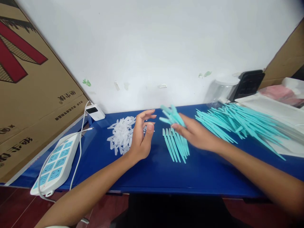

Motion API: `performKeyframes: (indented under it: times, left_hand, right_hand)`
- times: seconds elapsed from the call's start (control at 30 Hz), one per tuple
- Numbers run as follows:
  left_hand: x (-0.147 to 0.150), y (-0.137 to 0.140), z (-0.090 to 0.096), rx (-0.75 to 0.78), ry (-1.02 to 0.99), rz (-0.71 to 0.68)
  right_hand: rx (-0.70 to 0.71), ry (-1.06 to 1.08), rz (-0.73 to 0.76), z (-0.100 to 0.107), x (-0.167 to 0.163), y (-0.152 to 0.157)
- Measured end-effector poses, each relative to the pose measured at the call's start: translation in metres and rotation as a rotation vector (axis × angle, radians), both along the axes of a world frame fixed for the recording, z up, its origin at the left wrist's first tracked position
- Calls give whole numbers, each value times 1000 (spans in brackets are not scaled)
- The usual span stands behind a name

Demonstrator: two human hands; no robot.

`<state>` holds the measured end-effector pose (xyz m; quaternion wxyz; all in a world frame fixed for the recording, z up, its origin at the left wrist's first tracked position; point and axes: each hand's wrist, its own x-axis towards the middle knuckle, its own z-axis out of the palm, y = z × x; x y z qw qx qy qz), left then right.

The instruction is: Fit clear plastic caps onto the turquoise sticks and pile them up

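The right hand (pixel 193 131) pinches several teal sticks (pixel 173 116); the left hand (pixel 142 139), fingers half-curled, looks empty. On the desk (pixel 102 172) lies one short row (pixel 171 147) (a modest start, perhaps); the larger heap (pixel 237 122) toward its back right corner lies loose.

Power strip (pixel 57 161), probably a jar (pixel 222 88)

Left grip (pixel 140 136) curves loosely, thumb (pixel 149 131) raised; right grip (pixel 190 128) clenches, forearms (pixel 99 186) angled inward

Slim turquoise sticks (pixel 171 114) fan from the right grip (pixel 193 130), a row (pixel 172 146) lies beneath, a heap (pixel 237 122) to its right; whitish pieces (pixel 121 133) pile beside the left grip (pixel 141 139).
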<state>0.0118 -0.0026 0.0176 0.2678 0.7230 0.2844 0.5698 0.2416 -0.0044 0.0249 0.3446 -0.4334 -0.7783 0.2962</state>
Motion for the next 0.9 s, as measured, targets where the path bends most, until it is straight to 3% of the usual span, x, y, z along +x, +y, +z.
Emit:
performKeyframes:
  times: [0.2, 0.33, 0.4, 0.5, 0.67, 0.8, 0.9]
  left_hand:
    - [-11, 13, -6, -30, 217, 75]
    - [-13, 23, -7, 63, 346, 59]
    - [-11, 30, 0, 118, 408, 22]
    - [-3, 46, 22, 75, 448, 23]
    - [32, 95, 52, 51, 219, 18]
    - [70, 136, 51, -250, -103, -6]
    - [88, 148, 45, -461, -248, -103]
  right_hand:
    - [-149, 419, -141, -7, 26, 30]
    - [-60, 432, -226, -13, 37, 49]
    - [-23, 421, -273, -15, 40, 59]
    - [-51, 548, -365, -16, 34, 78]
    - [-84, 658, -302, -9, 0, 107]
    - [-87, 672, -233, -5, -31, 119]
    - [-109, 658, -196, -11, -43, 122]
